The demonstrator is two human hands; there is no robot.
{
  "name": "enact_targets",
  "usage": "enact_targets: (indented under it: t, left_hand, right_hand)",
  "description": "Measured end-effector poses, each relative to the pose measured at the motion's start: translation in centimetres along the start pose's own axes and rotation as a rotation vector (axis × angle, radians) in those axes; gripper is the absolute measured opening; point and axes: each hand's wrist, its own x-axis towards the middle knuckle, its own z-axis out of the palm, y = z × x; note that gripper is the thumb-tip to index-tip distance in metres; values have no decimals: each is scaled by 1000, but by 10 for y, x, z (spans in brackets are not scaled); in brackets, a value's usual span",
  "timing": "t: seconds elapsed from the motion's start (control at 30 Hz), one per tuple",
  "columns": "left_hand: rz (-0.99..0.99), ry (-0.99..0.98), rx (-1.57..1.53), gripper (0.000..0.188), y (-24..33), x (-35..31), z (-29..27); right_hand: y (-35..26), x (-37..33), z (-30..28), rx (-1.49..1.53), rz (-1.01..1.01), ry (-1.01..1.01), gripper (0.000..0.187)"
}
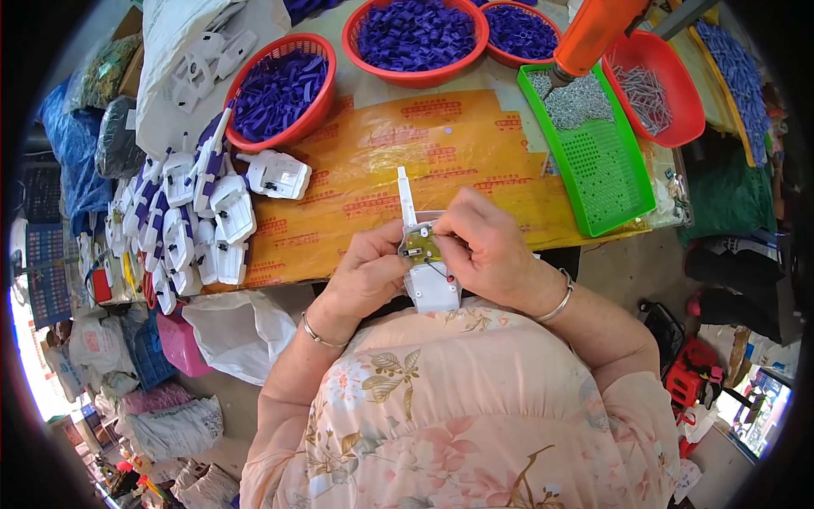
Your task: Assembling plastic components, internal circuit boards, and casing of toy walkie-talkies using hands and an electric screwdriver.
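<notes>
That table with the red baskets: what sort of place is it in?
Probably an assembly workshop: red baskets full of purple pieces, a green tray with small metal parts, and a heap of similar white casings suggest repeated handwork.

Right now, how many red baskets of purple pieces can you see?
3: left basket, top-centre basket and smaller basket right of that. Others may lie beyond the top edge.

I log bright light on the tabletop (339,191), faint sheen; white glare at near left; straight edges bow toward the black rim.
</notes>
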Motion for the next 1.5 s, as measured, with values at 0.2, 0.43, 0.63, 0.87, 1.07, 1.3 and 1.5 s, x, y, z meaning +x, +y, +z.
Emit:
enact_targets:
  t: [0.2,0.43,0.63,0.87,1.07,1.3,1.5]
  left_hand:
    - [-10,11,8,51,-1,1,2]
    - [0,29,39,51,-4,2,2]
    - [9,75,63,47,-2,2,3]
    - [17,143,74,46,0,3,9]
    - [30,137,136,46,-1,5,9]
    - [33,203,110,46,-2,6,22]
    - [28,191,13,43,-1,20,14]
  right_hand:
    - [0,-1,0,-135,-106,-31,18]
    - [-2,0,-2,-134,-117,-51,18]
    - [1,2,-3,-136,-85,-53,17]
    - [11,5,-23,365,330,-121,17]
    - [8,7,-17,213,195,-169,13]
    - [9,6,-14,221,230,-125,12]
    - [19,0,-50,313,4,697,29]
